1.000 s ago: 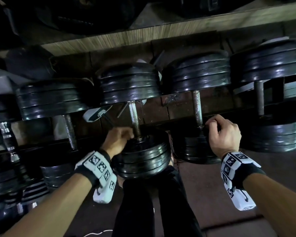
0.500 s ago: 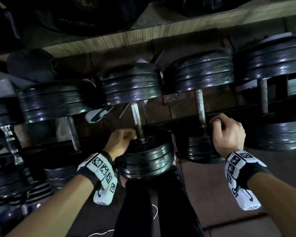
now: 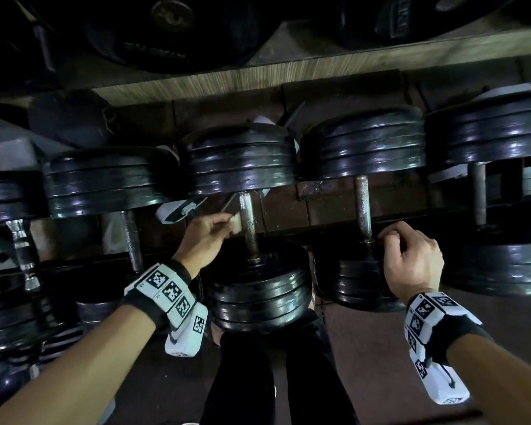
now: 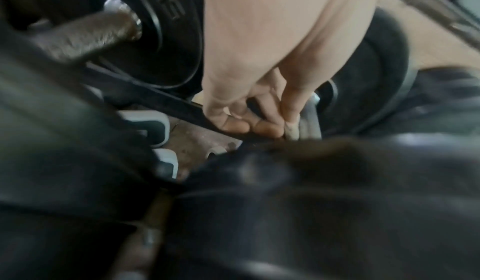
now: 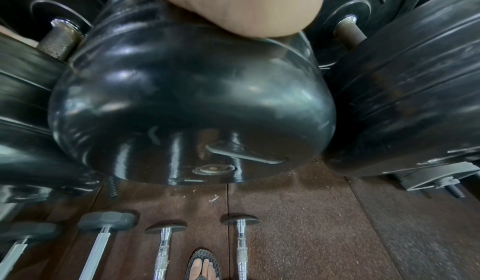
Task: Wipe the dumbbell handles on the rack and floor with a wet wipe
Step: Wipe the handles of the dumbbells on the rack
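Black plate dumbbells lie in a row on the rack. My left hand (image 3: pixel 224 223) pinches a small white wipe (image 3: pixel 236 224) against the left side of the middle dumbbell's rusty handle (image 3: pixel 248 228), about halfway along it. In the left wrist view the fingertips (image 4: pixel 262 129) press the wipe (image 4: pixel 291 133) onto the handle (image 4: pixel 309 120). My right hand (image 3: pixel 391 239) sits on the near plate (image 3: pixel 356 280) of the dumbbell to the right, fingers curled over the plate's top edge beside the handle (image 3: pixel 362 207). The right wrist view shows only my palm (image 5: pixel 233 3) on that plate (image 5: pixel 192 99).
More dumbbells (image 3: pixel 105 179) fill the rack to both sides, and large plates (image 3: pixel 172 32) sit on a wooden shelf (image 3: pixel 288 69) above. Chrome-handled dumbbells (image 5: pixel 163 249) lie on the brown floor mat (image 5: pixel 311 233) beside my sandalled foot (image 5: pixel 203 268). My black-clad legs (image 3: pixel 273 378) stand below the rack.
My left hand has slid up the middle handle, away from the near plate, and the wipe now shows. The right hand has stayed on its plate.
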